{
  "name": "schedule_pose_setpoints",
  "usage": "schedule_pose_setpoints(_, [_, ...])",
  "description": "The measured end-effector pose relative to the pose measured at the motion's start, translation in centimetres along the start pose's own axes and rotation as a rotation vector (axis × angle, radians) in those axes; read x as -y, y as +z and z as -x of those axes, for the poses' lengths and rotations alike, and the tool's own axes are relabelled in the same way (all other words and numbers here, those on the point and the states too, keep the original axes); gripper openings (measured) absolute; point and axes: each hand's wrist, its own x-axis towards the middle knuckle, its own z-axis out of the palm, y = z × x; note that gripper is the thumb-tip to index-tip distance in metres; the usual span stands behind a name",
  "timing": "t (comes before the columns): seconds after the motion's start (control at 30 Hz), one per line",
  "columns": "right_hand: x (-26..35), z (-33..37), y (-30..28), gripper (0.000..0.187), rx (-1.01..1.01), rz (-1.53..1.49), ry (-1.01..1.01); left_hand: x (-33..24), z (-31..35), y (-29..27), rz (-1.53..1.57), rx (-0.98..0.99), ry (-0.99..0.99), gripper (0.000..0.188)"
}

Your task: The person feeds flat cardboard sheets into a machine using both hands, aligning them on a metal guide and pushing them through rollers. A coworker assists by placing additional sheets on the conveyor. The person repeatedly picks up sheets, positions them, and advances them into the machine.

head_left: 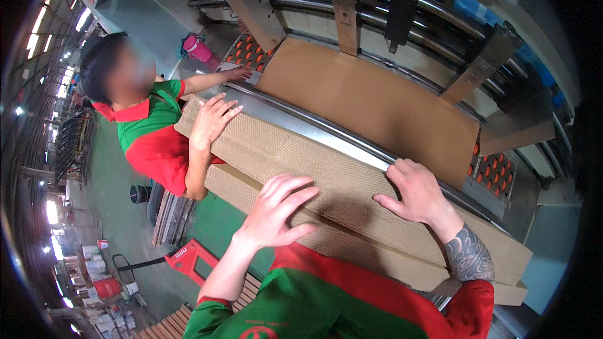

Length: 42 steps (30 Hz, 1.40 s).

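Note:
Two long stacks of brown corrugated cardboard sheets [301, 150], their fluted edges facing up, lie side by side in front of me. My left hand [276, 210] is over the nearer side of the stacks, fingers spread and nothing gripped. Farther right, my right hand [414, 191] has its fingers bent over the far edge of the farther stack, with the thumb on the fluted face. A co-worker's hand [213, 119] rests on the left end of the same stack. Beyond it, a flat brown cardboard sheet [364, 100] lies in the machine's feed bay.
Metal guide plates [344, 9] and steel rollers [301, 1] stand behind the sheet. Orange feed wheels [493, 172] show beside it. The co-worker [147, 113] stands at left, another hand reaching toward the machine. A red pallet jack [191, 263] and wooden slats [166, 323] are below left.

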Motion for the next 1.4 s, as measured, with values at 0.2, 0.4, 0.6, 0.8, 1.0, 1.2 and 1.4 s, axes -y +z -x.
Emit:
schedule_pose_setpoints(0.2, [0.4, 0.3, 0.6, 0.056, -0.077, -0.006, -0.004, -0.1, -12.8, 5.3, -0.030, 0.083, 0.178, 0.038])
schedule_pose_setpoints(0.4, [0.0, 0.4, 0.5, 0.052, -0.048, 0.015, 0.015, 3.2, -23.2, 13.7, -0.001, 0.396, 0.092, 0.035])
schedule_pose_setpoints(0.6, [-0.5, -0.2, 0.0, 0.051, -0.006, -0.023, 0.039, 5.1, -23.1, 17.8, -0.050, 0.862, -0.015, 0.045])
schedule_pose_setpoints(0.8, [-0.4, -0.2, 0.9, 0.050, 0.001, -0.029, 0.059, 6.2, -23.2, 18.6, 0.160, 0.906, -0.010, 0.048])
schedule_pose_setpoints(1.0, [-0.5, -0.3, 1.1, 0.051, -0.016, -0.057, 0.064, 6.0, -22.9, 19.5, 0.170, 0.950, -0.007, 0.053])
schedule_pose_setpoints(1.2, [0.2, -1.1, 0.3, 0.053, -0.050, 0.013, 0.068, 5.3, -23.1, 18.5, 0.144, 0.886, 0.010, 0.057])
schedule_pose_setpoints(1.4, [-0.4, -0.5, 1.3, 0.047, -0.047, -0.066, 0.083, 5.8, -23.2, 18.7, 0.110, 0.923, 0.017, 0.054])
